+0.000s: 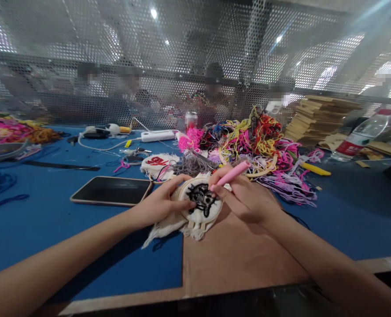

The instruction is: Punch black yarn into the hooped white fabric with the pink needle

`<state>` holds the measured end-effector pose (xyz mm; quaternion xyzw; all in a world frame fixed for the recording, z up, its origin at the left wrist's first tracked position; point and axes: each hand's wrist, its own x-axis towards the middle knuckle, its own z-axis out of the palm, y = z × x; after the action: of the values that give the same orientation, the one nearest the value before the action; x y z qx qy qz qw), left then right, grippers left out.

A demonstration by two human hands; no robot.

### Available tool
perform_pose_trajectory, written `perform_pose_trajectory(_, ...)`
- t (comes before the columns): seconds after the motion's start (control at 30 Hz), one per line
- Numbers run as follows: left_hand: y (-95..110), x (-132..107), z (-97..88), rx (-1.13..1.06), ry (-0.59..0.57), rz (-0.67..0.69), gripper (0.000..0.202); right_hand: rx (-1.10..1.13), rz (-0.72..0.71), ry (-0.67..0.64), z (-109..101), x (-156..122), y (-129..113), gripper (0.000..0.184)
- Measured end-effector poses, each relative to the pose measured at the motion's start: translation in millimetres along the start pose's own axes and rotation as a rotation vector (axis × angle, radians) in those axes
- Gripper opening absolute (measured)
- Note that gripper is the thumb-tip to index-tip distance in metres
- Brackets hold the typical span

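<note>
- Bare forearms (66, 253) are seen nearest the camera, stretched in from both lower corners.
- Behind everything, a perforated metal panel (182, 44) is seen; blurred figures can be made out through it.
- Beneath, a blue tabletop (33, 220) is spread, partly covered by a brown board (235, 259) at the near edge.
- Beyond the hands, multicoloured thread (248, 136) is heaped.
- Right of it, brown flat pieces (314, 116) are stacked.
- Near the stack, a clear bottle (360, 136) is tilted; white lettering is carried on its red label (350, 146), too small to be read.
- Left of the hands, a dark-screened phone (111, 190) is laid flat.
- By the left hand (169, 200) a round hoop (193, 224) is grasped at its left side, the thumb laid on white cloth (195, 215) worked in black; the hoop is held above the board's far left part.
- By the right hand (245, 196) a pink tool (233, 172) is gripped over the hoop; whether the cloth is touched by its tip cannot be told.
- Behind the phone, red character-like marks are borne by a white patch (159, 162); no word can be made out.
</note>
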<state>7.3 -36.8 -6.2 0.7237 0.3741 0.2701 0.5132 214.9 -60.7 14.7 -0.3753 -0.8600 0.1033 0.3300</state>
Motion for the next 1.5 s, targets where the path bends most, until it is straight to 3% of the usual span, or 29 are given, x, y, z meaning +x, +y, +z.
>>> perform_pose_trajectory(0.37,-1,0,0.2,-0.007,0.006,0.001,0.039,0.07,0.015,0.035,2,0,4,0.006)
perform_pose_trajectory(0.7,1,0,1.4,-0.034,-0.005,-0.022,0.039,-0.037,-0.058,0.04,6,0,7,0.006)
perform_pose_trajectory(0.83,1,0,1.0,-0.016,-0.017,-0.007,0.038,-0.105,-0.176,-0.042,8,1,11,0.013)
perform_pose_trajectory(1.0,3,0,-0.5,-0.019,-0.03,-0.023,0.035,-0.131,-0.192,-0.176,9,3,9,0.013)
perform_pose_trajectory(1.2,1,0,1.2,-0.074,-0.004,-0.04,0.037,-0.024,-0.038,-0.023,14,3,8,0.013)
perform_pose_trajectory(1.33,-2,2,2.1,-0.123,-0.015,-0.067,0.04,-0.004,0.087,0.013,13,2,10,0.016)
perform_pose_trajectory(1.5,-3,2,2.2,-0.149,-0.01,-0.091,0.041,0.071,0.086,0.018,9,2,10,0.015)
